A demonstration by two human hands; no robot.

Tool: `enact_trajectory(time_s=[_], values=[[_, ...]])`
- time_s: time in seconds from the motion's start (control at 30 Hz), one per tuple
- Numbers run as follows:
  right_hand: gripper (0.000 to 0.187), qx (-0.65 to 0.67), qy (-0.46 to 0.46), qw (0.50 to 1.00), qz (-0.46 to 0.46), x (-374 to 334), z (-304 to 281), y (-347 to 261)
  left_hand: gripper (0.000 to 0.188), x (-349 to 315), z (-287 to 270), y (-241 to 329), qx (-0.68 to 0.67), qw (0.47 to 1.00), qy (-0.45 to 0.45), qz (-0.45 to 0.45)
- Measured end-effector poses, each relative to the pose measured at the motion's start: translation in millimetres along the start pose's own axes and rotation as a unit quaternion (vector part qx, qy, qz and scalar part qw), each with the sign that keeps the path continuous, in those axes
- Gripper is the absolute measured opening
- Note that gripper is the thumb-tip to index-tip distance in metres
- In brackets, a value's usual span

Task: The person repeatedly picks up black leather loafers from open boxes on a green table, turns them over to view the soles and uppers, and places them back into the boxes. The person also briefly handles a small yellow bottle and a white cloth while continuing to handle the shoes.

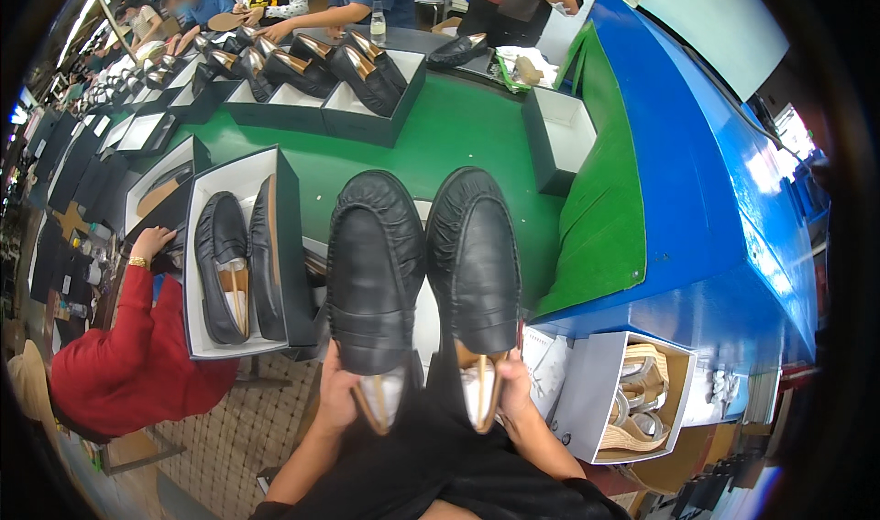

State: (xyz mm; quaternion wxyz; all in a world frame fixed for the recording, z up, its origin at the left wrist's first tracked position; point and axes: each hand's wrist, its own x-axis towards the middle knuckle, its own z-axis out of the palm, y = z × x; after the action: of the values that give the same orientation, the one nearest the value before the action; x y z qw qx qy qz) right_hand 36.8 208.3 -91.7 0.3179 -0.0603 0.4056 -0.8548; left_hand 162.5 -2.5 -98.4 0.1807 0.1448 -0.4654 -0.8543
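The person's left hand (340,390) and right hand (515,386) each grip one shoe of a pair of black penny loafers, fingers closed on the outer sides near the heels, though much of the fingers is hidden behind the shoes. The left loafer (373,254) and the right loafer (475,250) are held side by side in front of the body, toes pointing away, gathered stitching around their rounded fronts and their uppers turned toward the viewer. White stuffing (479,390) shows in the openings (a narrow tan strip lies along it in each shoe). Beyond them spreads a green tabletop (458,135), where an open shoebox (200,314) just left of the held pair contains another two black loafers (222,254). Farther off, more dark shoes with metallic-looking insides (365,78) lie in and over a row of open boxes, near a clear bottle (378,27). At the left, a co-worker's red sleeve (128,323) ends in a hand beside the boxes. To the right, below a blue panel (687,153), a pale box (594,383) holds woven-soled sandals (640,383).
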Motion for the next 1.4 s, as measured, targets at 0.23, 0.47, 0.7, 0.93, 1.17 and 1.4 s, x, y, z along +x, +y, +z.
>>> enact_trajectory(time_s=[0.23,0.47,0.7,0.93,1.17,1.4], values=[[0.068,0.150,-0.046,0.971,0.178,3,11,17,0.071,-2,8,-11,-0.159,0.964,-0.063,-0.203],[0.058,0.191,-0.077,0.965,0.164,2,10,18,0.064,1,6,-13,-0.292,0.914,-0.164,-0.228],[0.058,0.167,-0.150,0.970,0.096,5,2,17,0.076,5,0,-12,-0.232,0.930,-0.185,-0.217],[0.048,0.188,-0.224,0.954,0.071,10,-8,8,0.088,4,-50,-50,-0.111,0.970,-0.089,-0.195],[0.060,0.110,-0.140,0.983,0.046,11,-13,-6,0.082,3,-64,-48,-0.066,0.984,-0.011,-0.163],[0.076,-0.118,0.016,0.992,0.048,-2,-24,-20,0.076,5,-22,-2,-0.016,0.990,0.036,-0.133]])
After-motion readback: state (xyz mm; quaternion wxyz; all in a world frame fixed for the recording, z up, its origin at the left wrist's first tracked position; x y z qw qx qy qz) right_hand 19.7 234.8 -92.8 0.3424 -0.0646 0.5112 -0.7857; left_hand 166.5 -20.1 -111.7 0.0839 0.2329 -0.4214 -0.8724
